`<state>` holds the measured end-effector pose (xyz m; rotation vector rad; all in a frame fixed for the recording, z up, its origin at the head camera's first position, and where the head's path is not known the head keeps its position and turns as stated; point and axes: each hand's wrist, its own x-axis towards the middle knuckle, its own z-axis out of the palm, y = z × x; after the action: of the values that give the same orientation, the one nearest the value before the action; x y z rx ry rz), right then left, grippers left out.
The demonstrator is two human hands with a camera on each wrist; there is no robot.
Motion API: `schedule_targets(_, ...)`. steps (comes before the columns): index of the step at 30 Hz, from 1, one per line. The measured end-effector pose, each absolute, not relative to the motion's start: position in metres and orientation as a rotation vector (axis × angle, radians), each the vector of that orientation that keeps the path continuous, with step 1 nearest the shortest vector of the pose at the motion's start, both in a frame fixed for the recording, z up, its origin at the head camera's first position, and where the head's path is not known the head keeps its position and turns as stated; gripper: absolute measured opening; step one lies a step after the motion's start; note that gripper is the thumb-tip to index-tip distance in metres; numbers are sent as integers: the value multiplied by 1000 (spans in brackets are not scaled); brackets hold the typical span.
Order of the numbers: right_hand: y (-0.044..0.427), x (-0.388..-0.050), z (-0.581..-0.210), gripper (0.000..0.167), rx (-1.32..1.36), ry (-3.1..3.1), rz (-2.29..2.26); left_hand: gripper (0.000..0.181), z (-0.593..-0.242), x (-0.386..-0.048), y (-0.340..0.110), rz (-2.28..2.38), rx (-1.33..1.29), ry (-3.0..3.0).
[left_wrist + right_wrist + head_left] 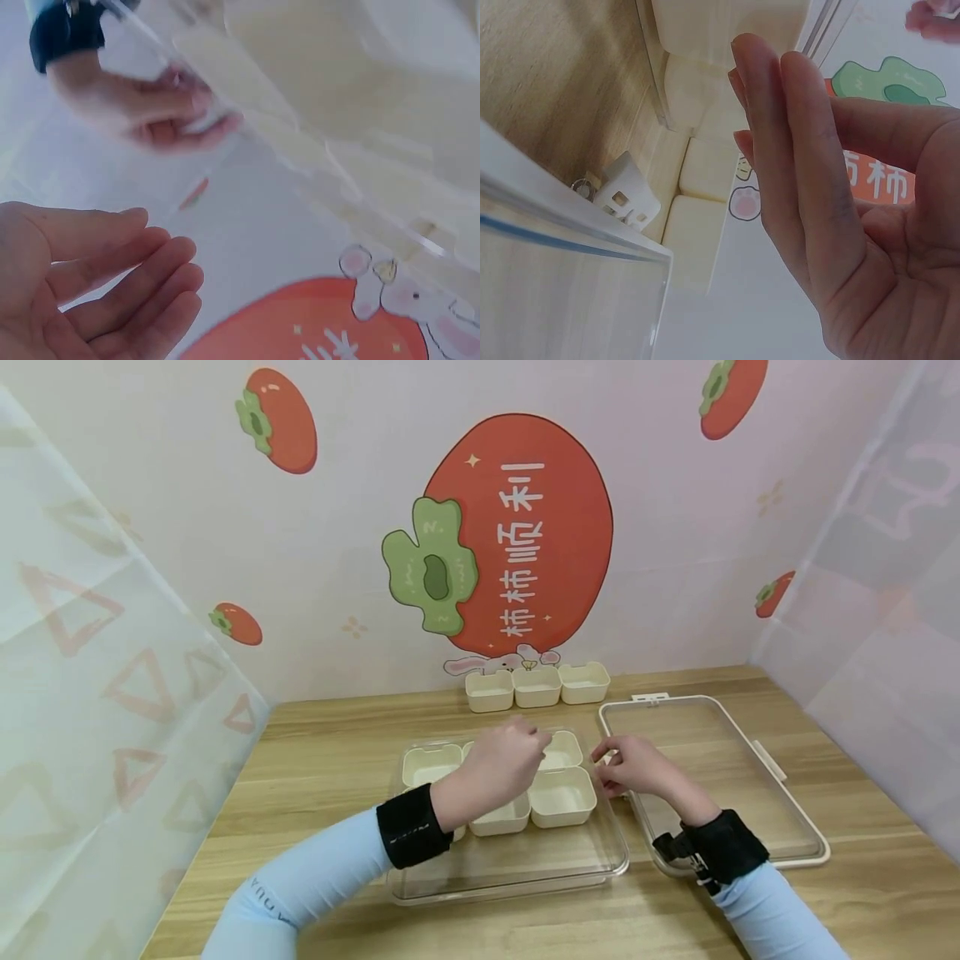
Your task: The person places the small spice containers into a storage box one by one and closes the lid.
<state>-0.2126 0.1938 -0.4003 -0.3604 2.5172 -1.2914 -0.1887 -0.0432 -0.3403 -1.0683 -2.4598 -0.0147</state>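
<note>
In the head view my left hand (495,764) hovers over a clear plastic box (510,889) that holds several cream cups (562,802) in rows. Its fingers curve loosely around nothing in the left wrist view, and part of the cups is hidden beneath it. My right hand (637,766) is at the box's right side, near the rim. In the right wrist view the right hand (817,195) has nearly straight fingers and nothing in its grasp. Whether its fingertips touch the box cannot be told.
A clear lid (712,768) with a white frame and clips lies flat on the wooden table (315,760), right of the box. Three more cream cups (537,687) stand in a row against the printed back wall (337,543).
</note>
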Motion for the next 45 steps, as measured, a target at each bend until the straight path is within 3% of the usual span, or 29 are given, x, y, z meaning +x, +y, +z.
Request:
schedule_targets(12, 194, -212, -399, 24, -354, 2523, -1292, 11, -339, -234, -47, -213, -925, -2411)
schedule_targets(29, 194, -213, -403, 24, -346, 2553, -1271, 5, -349, -299, -53, -235, -753, -2520)
schedule_targets(35, 194, -213, -404, 24, -343, 2559, -1260, 21, -356, -318, -58, -207, -671, -2579)
schedule_targets(40, 194, -213, -404, 24, -349, 2562, -1256, 12, -360, -331, -63, -155, -654, -2638)
schedule_targets(45, 194, -214, -405, 24, -344, 2571, -1251, 16, -364, -343, -68, -155, -648, -2728)
